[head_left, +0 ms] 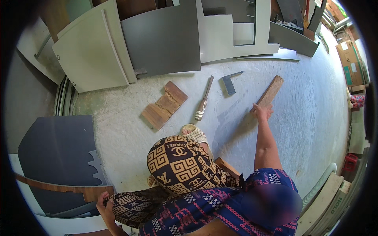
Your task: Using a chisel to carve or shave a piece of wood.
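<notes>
Holding: my right grip (263,112) is closed around the near end of a wooden bar (271,91), fingers bent against its edges.
Wooden bar: right of centre in the upper half of the frame, running from my right grip up and rightward; whether its far end touches the floor (311,102) I cannot tell.
Handling of the bar: I judge it stiff, fairly light and sturdy; its dry, rough-looking faces should not slip, though its edges might splinter.
Where to hold it: the end I have gives reach, but the weight probably pulls toward the far end; mid-length would balance better.
Left grip (105,205): lower left of the frame, fingers curled beside the end of a brown strip (96,193) and my patterned trousers (138,204); I cannot tell whether it has hold of either.
Notched wooden piece (165,104): on the floor, left of centre, well apart from both grips.
Chisel-like tool (204,103): upper centre, between the notched piece and a grey block with a thin rod (228,85).
Grey panel (162,41): standing at upper centre-left.
</notes>
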`<state>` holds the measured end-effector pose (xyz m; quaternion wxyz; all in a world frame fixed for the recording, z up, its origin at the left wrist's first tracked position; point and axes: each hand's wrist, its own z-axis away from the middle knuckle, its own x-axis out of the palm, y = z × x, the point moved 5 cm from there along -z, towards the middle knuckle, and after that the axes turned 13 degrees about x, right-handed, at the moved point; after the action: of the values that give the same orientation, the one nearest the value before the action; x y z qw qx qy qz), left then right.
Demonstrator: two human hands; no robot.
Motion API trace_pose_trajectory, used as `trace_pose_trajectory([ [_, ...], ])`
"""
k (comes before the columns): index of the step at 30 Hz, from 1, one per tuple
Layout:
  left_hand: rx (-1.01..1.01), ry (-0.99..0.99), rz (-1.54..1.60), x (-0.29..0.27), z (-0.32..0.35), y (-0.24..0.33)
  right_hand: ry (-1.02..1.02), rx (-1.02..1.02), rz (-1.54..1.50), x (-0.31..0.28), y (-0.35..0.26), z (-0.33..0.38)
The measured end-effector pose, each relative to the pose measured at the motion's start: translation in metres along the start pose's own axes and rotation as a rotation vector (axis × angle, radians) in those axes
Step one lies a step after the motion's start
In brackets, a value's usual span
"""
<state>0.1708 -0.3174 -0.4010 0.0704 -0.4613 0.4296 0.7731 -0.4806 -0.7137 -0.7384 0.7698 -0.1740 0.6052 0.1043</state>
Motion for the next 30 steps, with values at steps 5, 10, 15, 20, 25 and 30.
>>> trace_pose_trajectory([
  [5, 0.007, -0.042, -0.029, 0.005, -0.016, -0.002, -0.479, 0.197, -0.244, 0.086, 0.033, -0.081],
  [10, 0.082, -0.141, -0.162, 0.009, -0.035, -0.001, -1.268, 0.387, -1.431, 0.042, 0.002, 0.019],
  [15, 0.336, -0.361, 0.018, 0.09, -0.098, 0.065, -1.461, -0.308, -0.975, -0.024, -0.047, 0.165],
  [20, 0.385, -0.684, 0.236, 0.201, -0.141, 0.099, -1.682, -0.621, -0.754, -0.032, -0.121, 0.303],
  [25, 0.416, -0.339, 0.875, 0.24, -0.157, 0.131, -1.822, -1.005, -0.492, -0.05, -0.146, 0.425],
  [30, 0.02, -0.21, 1.244, 0.261, -0.153, 0.069, -1.916, -1.244, 0.104, -0.02, -0.134, 0.443],
])
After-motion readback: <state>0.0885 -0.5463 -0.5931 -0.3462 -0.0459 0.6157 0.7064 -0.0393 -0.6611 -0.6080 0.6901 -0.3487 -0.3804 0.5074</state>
